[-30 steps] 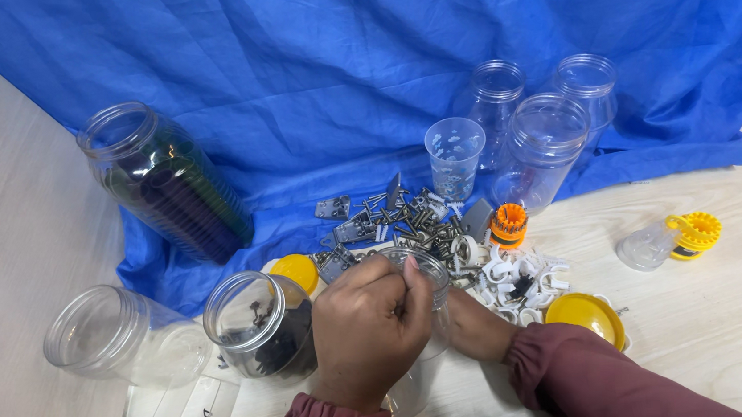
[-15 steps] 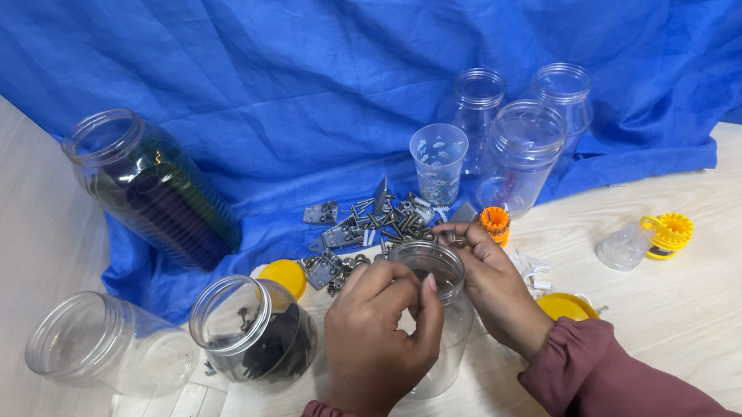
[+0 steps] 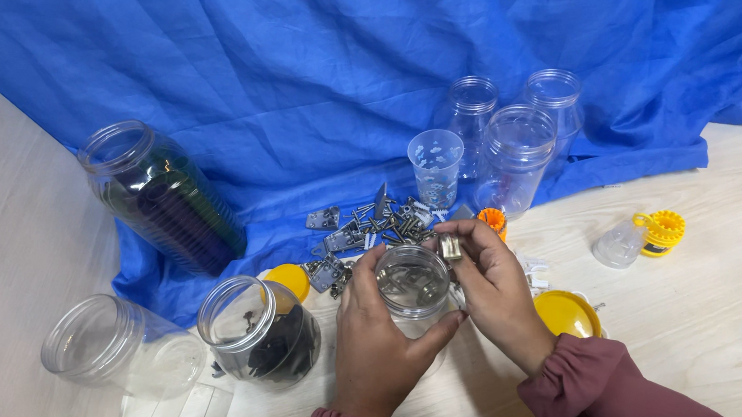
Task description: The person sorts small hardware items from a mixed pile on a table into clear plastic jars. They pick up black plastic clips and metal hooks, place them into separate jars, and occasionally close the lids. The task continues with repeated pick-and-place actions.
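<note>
Blue cloth (image 3: pixel 305 71) covers the back of the pale wooden table (image 3: pixel 712 322), draped up behind everything. On its left edge a tall clear jar (image 3: pixel 160 196) with dark contents leans tilted. Nearer, on bare table, an empty clear jar (image 3: pixel 97 344) lies on its side; just beside it a jar of dark parts (image 3: pixel 261 330) stands upright, a yellow lid (image 3: pixel 291 281) behind it. Three empty clear jars (image 3: pixel 518 155) and a small plastic cup (image 3: pixel 436 165) stand at the back right.

Left hand (image 3: pixel 373 333) is wrapped around a small open jar (image 3: pixel 414 287), front centre on the table, holding it upright. Right hand (image 3: pixel 499 291) is pinched closed on a small metal piece (image 3: pixel 450 246) right at the jar's rim.

A heap of metal hardware (image 3: pixel 364 227) lies on the cloth just behind the jar. A second yellow lid (image 3: pixel 566 315) sits touching the right wrist. A small bottle with yellow cap (image 3: pixel 638 239) lies well apart to the right.
</note>
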